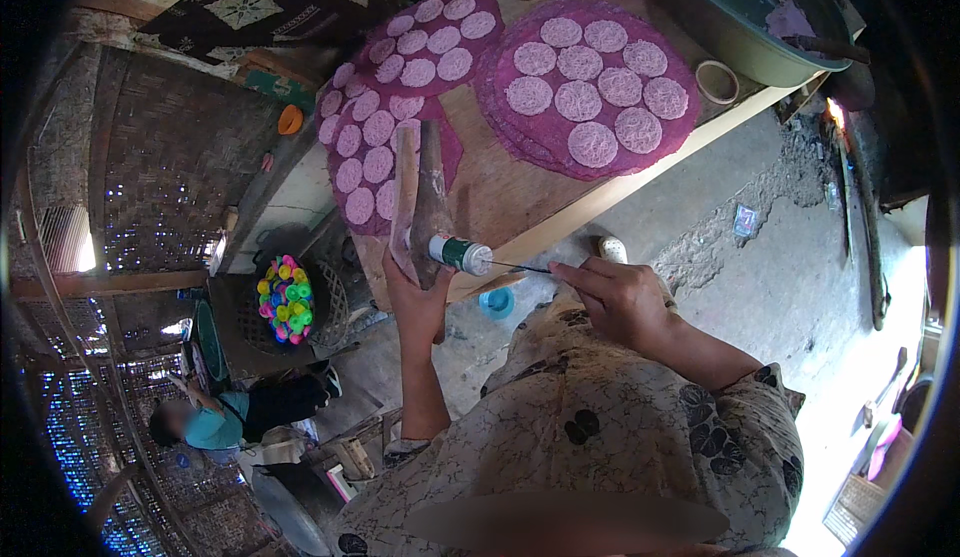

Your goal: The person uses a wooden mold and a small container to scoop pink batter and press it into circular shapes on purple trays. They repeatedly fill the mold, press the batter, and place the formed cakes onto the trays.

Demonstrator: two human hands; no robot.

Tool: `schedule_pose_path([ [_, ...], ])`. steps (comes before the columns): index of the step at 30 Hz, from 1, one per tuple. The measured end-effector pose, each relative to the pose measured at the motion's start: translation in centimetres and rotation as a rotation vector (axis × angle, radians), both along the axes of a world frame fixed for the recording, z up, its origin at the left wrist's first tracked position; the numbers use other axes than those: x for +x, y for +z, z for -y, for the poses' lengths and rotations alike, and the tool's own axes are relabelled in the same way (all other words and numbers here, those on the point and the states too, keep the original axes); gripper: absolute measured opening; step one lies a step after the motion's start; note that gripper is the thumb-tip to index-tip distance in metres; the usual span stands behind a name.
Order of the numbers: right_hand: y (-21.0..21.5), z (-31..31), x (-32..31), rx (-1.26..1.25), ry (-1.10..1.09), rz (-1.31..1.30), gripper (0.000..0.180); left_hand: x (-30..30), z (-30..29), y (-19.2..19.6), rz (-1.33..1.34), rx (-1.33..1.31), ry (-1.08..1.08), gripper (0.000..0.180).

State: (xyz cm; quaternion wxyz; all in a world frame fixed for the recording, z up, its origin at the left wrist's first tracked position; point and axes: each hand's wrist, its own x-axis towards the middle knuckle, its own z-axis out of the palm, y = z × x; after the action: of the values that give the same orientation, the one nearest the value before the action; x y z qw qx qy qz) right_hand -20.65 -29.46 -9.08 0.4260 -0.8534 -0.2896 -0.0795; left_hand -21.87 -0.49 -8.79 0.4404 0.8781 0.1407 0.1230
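Note:
My left hand (413, 292) is wrapped round the lower end of a wooden tool (432, 182) made of two long bars, held upright over the table's edge. A small white and green can (460, 255) sticks out sideways from the tool beside my left fingers. My right hand (622, 302) pinches a thin dark stick (525, 268), whose far tip reaches the can's pale end. Whether the tip goes inside cannot be made out. Beyond the hands, round pale pink lacy discs (578, 100) lie on large round purple mats (500, 107).
The wooden table (485, 192) also bears a large green basin (800, 67) with a pink lump, and a small round bowl (717, 82). A blue bowl (496, 303) sits below its edge. Colourful small cups (285, 299) fill a basket at left. Another person (225, 419) sits lower left. Fire (835, 112) burns at right.

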Motion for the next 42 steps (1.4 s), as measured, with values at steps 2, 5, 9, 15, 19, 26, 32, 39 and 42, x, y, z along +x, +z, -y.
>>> schedule_pose_path([
  [2, -0.2, 0.0, 0.0, -0.02, 0.001, 0.019, 0.041, 0.0, 0.0, -0.1, -0.005, 0.012, 0.003, 0.089],
  [5, -0.2, 0.3, -0.2, -0.107, 0.019, 0.073, 0.048, -0.2, 0.1, 0.0, -0.012, 0.044, 0.01, 0.09],
  [9, 0.1, 0.6, -0.5, -0.24, 0.053, 0.128, 0.059, -0.4, -0.4, -0.7, -0.004, 0.115, 0.028, 0.09],
  [15, 0.5, 0.3, -0.6, -0.271, 0.026, 0.222, 0.06, -0.3, 0.2, -0.4, -0.039, 0.061, 0.055, 0.086],
  [19, 0.4, 0.1, -0.4, -0.229, 0.0, 0.257, 0.059, -0.4, -0.7, -2.2, -0.007, -0.082, 0.035, 0.082],
  [26, -1.1, -0.2, 3.1, 0.121, -0.249, -0.082, 0.024, -1.0, -0.9, -1.7, 0.016, -0.087, 0.026, 0.08],
  [32, -9.2, -7.4, 10.8, -0.399, -0.128, -0.174, 0.027, -1.0, -1.4, -0.2, 0.059, 0.06, 0.042, 0.078],
  [39, -6.3, -11.2, 12.2, 0.582, -0.054, -0.521, 0.048, -4.3, -1.1, -3.4, -0.147, -0.464, -0.117, 0.075],
  [42, -1.9, -10.2, 11.1, 0.921, 0.341, -1.105, 0.055, -5.7, 1.3, -5.0, -0.211, -0.62, -0.147, 0.073],
])
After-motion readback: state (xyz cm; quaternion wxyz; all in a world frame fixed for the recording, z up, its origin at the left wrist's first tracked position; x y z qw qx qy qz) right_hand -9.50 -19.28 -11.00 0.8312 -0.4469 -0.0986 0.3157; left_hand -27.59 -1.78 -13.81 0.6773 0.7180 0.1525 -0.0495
